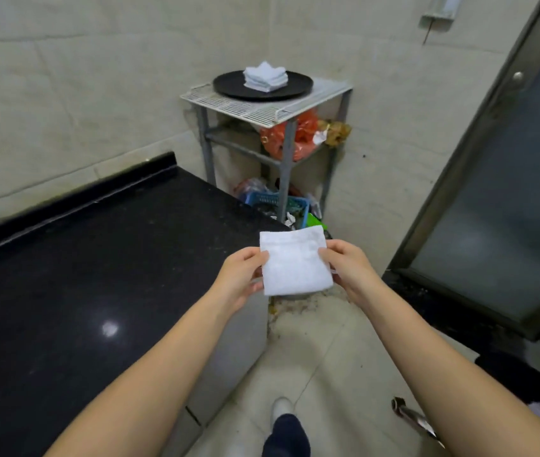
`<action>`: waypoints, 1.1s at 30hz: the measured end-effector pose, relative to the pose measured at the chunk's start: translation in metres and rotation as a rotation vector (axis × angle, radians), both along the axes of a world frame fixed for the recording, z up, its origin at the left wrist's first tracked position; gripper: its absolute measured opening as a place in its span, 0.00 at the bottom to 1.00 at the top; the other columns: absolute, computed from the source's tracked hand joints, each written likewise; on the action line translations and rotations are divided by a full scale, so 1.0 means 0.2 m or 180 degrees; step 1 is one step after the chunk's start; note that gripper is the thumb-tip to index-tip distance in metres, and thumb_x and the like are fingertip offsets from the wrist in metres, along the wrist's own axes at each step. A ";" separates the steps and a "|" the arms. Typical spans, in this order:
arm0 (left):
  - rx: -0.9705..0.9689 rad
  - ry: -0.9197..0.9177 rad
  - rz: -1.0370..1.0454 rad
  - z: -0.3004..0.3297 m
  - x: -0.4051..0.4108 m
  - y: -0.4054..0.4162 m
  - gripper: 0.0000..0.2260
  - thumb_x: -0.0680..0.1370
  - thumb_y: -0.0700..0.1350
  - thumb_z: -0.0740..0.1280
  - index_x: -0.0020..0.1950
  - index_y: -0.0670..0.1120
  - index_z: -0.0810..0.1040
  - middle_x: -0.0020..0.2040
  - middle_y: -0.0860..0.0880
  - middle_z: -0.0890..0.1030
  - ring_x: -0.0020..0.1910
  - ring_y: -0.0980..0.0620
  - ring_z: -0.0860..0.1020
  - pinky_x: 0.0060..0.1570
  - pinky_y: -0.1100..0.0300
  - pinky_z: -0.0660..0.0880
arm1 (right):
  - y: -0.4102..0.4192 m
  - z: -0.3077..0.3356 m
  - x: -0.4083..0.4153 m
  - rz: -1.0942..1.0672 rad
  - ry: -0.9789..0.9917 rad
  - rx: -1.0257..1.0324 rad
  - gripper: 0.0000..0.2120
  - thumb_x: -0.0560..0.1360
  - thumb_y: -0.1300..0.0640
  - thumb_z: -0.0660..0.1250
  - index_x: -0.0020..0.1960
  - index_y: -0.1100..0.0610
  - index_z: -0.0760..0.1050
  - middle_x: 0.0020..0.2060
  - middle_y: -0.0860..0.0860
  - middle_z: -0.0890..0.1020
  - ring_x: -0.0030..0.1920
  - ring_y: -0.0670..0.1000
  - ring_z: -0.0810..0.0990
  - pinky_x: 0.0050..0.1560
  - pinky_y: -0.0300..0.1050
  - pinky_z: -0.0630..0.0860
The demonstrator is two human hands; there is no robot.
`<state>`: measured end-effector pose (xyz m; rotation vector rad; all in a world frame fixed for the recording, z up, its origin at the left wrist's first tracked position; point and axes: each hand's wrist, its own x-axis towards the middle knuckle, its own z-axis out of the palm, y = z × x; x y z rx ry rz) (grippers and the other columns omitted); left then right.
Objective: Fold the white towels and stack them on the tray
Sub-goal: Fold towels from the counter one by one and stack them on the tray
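Note:
A folded white towel [295, 260] is held flat in the air past the right end of the black counter. My left hand [241, 277] pinches its left edge and my right hand [347, 264] pinches its right edge. Farther off, a round black tray [298, 84] rests on a white wire rack top, and a stack of folded white towels [265, 76] sits in its middle.
The black stone counter [97, 285] fills the left. The metal rack [282, 107] stands in the corner with orange bags and a blue basket [275, 202] on its lower shelves. A glass door [506, 199] leans on the right. My foot [282, 410] is on the tiled floor.

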<state>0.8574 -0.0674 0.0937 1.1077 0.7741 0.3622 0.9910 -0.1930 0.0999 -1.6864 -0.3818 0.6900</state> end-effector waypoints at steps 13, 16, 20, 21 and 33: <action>0.0569 -0.0177 0.0350 0.34 1.31 0.67 0.05 0.80 0.39 0.62 0.47 0.42 0.76 0.42 0.47 0.78 0.37 0.53 0.77 0.33 0.62 0.75 | 0.76 0.36 1.36 0.0298 -0.0485 0.0159 0.10 0.77 0.65 0.62 0.41 0.55 0.78 0.41 0.54 0.82 0.39 0.50 0.78 0.39 0.43 0.73; 0.0864 -0.0235 0.0475 0.49 1.50 0.92 0.06 0.79 0.39 0.62 0.43 0.42 0.75 0.37 0.46 0.77 0.30 0.54 0.74 0.25 0.65 0.71 | 1.06 0.49 1.60 0.0679 -0.0903 0.0209 0.09 0.76 0.63 0.63 0.42 0.56 0.80 0.40 0.51 0.82 0.40 0.48 0.78 0.41 0.42 0.73; 0.1405 -0.0287 0.0810 0.69 1.80 1.33 0.05 0.79 0.40 0.63 0.46 0.40 0.76 0.41 0.43 0.77 0.36 0.50 0.75 0.31 0.61 0.73 | 1.52 0.68 1.96 0.0963 -0.1682 0.0193 0.09 0.76 0.61 0.63 0.49 0.59 0.81 0.41 0.53 0.82 0.40 0.47 0.76 0.41 0.43 0.71; 0.1463 -0.0284 0.0876 0.72 1.88 1.43 0.05 0.79 0.40 0.63 0.47 0.39 0.76 0.42 0.43 0.77 0.39 0.49 0.76 0.32 0.61 0.75 | 1.64 0.72 2.05 0.1009 -0.1836 0.0238 0.09 0.75 0.61 0.63 0.48 0.61 0.81 0.43 0.56 0.83 0.40 0.48 0.76 0.41 0.44 0.70; 0.1085 0.0335 0.1992 0.76 2.54 2.33 0.09 0.77 0.37 0.63 0.37 0.44 0.70 0.35 0.45 0.73 0.31 0.51 0.73 0.25 0.65 0.75 | 2.89 0.80 2.78 0.1905 -0.2110 0.0006 0.12 0.74 0.62 0.63 0.48 0.71 0.78 0.45 0.66 0.83 0.40 0.51 0.73 0.41 0.44 0.65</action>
